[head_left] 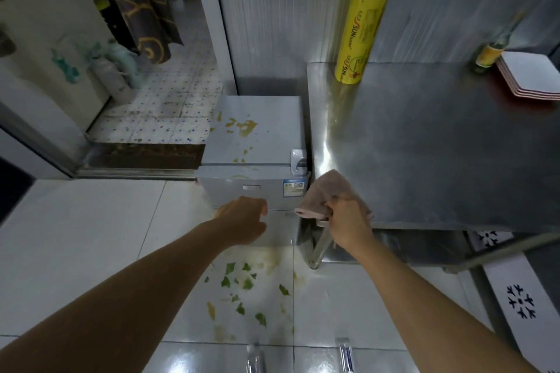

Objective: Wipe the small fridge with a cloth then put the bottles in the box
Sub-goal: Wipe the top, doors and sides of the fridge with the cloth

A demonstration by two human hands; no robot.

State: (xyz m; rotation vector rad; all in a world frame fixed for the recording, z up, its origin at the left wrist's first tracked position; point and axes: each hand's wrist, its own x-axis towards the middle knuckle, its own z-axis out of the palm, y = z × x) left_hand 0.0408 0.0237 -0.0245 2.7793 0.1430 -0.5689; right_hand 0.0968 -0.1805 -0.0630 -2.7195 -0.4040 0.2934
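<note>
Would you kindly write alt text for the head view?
A person's right hand grips a pinkish cloth near a small grey fridge with yellowish stains on top; the left hand hangs loosely curled before it. Two clear plastic bottles lie on the white floor tiles.

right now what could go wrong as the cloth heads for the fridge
The pink cloth may only smear the yellow-brown stains across the small grey fridge top. Green leaf scraps and a wet-looking spill on the glossy white floor tiles could cause a slip. Two clear bottles lie underfoot.
</note>
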